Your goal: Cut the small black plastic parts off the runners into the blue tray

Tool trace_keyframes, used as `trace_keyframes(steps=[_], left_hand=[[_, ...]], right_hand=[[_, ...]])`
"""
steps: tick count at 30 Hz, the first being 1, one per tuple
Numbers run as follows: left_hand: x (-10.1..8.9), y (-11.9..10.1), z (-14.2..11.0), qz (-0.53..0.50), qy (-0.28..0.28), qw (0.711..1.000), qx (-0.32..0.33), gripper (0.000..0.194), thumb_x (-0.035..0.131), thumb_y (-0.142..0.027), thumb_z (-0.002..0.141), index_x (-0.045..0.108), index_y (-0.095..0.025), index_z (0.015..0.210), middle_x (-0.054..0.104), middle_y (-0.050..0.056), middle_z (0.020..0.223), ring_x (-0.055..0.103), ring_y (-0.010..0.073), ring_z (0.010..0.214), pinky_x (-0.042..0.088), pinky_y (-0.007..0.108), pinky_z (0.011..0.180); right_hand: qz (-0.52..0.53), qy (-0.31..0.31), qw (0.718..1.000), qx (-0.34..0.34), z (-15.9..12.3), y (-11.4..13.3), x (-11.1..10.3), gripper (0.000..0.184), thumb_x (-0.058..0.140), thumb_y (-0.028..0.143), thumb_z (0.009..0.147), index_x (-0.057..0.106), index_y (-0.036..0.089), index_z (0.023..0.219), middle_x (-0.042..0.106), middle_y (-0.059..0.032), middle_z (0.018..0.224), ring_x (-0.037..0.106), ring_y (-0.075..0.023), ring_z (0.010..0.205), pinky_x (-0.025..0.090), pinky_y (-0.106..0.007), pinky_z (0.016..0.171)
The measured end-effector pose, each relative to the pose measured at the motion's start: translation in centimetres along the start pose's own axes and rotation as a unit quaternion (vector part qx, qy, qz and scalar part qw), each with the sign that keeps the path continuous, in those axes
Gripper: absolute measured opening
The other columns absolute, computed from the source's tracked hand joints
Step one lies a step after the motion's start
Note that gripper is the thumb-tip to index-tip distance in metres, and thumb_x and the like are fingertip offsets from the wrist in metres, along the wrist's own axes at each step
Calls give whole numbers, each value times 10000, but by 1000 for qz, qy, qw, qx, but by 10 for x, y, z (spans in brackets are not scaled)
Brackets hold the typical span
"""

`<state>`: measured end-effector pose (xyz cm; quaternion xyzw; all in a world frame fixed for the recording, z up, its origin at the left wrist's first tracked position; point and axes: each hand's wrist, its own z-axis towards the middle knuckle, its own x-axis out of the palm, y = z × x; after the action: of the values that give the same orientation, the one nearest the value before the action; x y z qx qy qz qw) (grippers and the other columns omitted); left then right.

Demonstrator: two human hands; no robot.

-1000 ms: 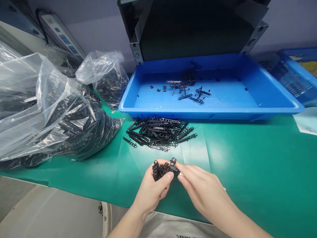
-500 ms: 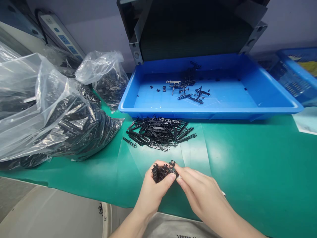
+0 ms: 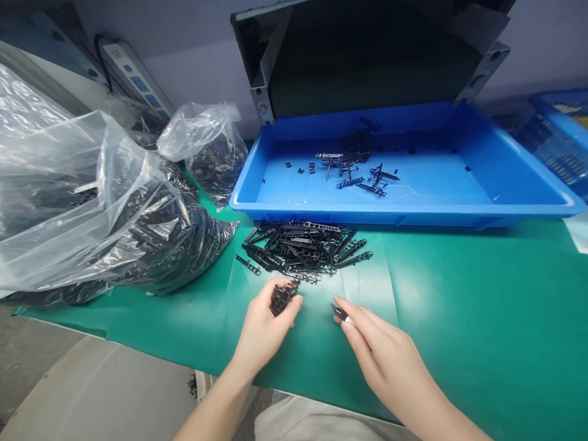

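My left hand (image 3: 263, 327) is closed around a bunch of black plastic strips with ring-shaped ends (image 3: 282, 299), just in front of the pile. A slim tool with a dark tip and a white part (image 3: 340, 313) is pinched between the thumb and fingers of my right hand (image 3: 383, 343); most of it is hidden by the hand, so its kind is unclear. A gap of green mat separates the two hands. Beyond them lies a loose pile of similar black strips (image 3: 303, 248), close against the front of a blue tray (image 3: 413, 215).
Several black strips and small bits (image 3: 351, 174) lie inside the tray. Clear plastic bags full of black parts (image 3: 151, 239) crowd the left side. A dark panel on metal brackets (image 3: 376, 61) overhangs the tray. A blue basket (image 3: 558, 144) stands at right, a power strip (image 3: 138, 79) at back left.
My hands have moved apart, the left one leftward and toward the pile with its strips, the right one rightward with the tool. The whole view has shifted slightly.
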<state>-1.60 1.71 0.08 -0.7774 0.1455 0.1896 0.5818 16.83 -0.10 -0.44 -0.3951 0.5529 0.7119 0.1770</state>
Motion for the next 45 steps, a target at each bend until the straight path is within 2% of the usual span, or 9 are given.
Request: trace_keyframes(steps=[3, 6, 12, 17, 25, 31, 37, 41, 45], left_hand=[[-21, 1, 26, 214, -67, 968, 110, 250, 580, -284, 742, 546, -202, 975, 659, 38, 883, 615, 208, 758, 458, 306, 680], [-30, 2, 45, 318, -46, 929, 183, 229, 568, -216, 747, 585, -190, 974, 658, 71, 1009, 608, 253, 911, 449, 339, 765], [-15, 0, 40, 306, -10, 925, 227, 97, 554, -187, 758, 610, -186, 838, 676, 39, 837, 631, 212, 779, 467, 290, 670], [7, -8, 15, 181, 21, 948, 262, 49, 600, -190, 745, 594, -185, 793, 639, 5, 736, 592, 145, 665, 449, 221, 610], [22, -17, -2, 56, 97, 977, 179, 48, 634, -171, 710, 597, -188, 734, 599, -18, 665, 551, 125, 614, 422, 207, 572], [9, -21, -3, -25, 36, 993, 114, 59, 633, -204, 691, 576, -195, 704, 620, -4, 749, 574, 144, 705, 439, 235, 663], [15, -20, -6, -192, 268, 940, -87, 117, 620, -233, 691, 563, -163, 765, 639, 4, 637, 544, 101, 442, 387, 183, 398], [23, -16, -9, -267, 252, 924, -109, 190, 567, -294, 730, 542, -125, 645, 504, -36, 372, 335, 34, 249, 211, 145, 280], [25, -13, -10, -282, 192, 935, -101, 202, 548, -296, 750, 537, -123, 648, 455, -53, 319, 276, 17, 243, 194, 136, 289]], right_hand=[[9, 7, 1000, 8, -3, -4, 2, 356, 309, 282, 908, 486, 154, 1189, 677, -62, 940, 656, -203, 788, 542, -326, 563], [20, 6, 1000, 11, -3, -5, 4, 352, 323, 306, 901, 493, 165, 1175, 679, -60, 969, 659, -211, 810, 547, -334, 568], [44, 11, 999, 29, 3, -3, -4, 316, 343, 279, 873, 547, 161, 1082, 691, -60, 925, 669, -218, 751, 547, -349, 566], [86, -12, 995, 55, 9, -2, -6, 274, 420, 284, 851, 545, 184, 1074, 682, -51, 937, 654, -202, 786, 526, -315, 632], [142, 26, 985, 91, 17, -3, -13, 168, 439, 283, 860, 568, 220, 773, 643, 24, 693, 585, -144, 608, 439, -238, 549], [154, 29, 980, 123, 17, -2, -25, 258, 372, 329, 878, 528, 209, 710, 616, 16, 636, 557, -144, 573, 404, -234, 522], [182, 58, 974, 124, 20, 1, -26, 262, 367, 323, 875, 514, 209, 689, 603, 22, 638, 563, -142, 600, 420, -239, 553], [182, 74, 975, 103, 15, -2, -25, 249, 363, 358, 879, 546, 202, 945, 653, -16, 845, 603, -166, 743, 466, -280, 658], [108, 97, 988, 49, 5, -1, -23, 364, 266, 322, 917, 450, 207, 1209, 606, -62, 1103, 582, -202, 950, 478, -346, 740]])
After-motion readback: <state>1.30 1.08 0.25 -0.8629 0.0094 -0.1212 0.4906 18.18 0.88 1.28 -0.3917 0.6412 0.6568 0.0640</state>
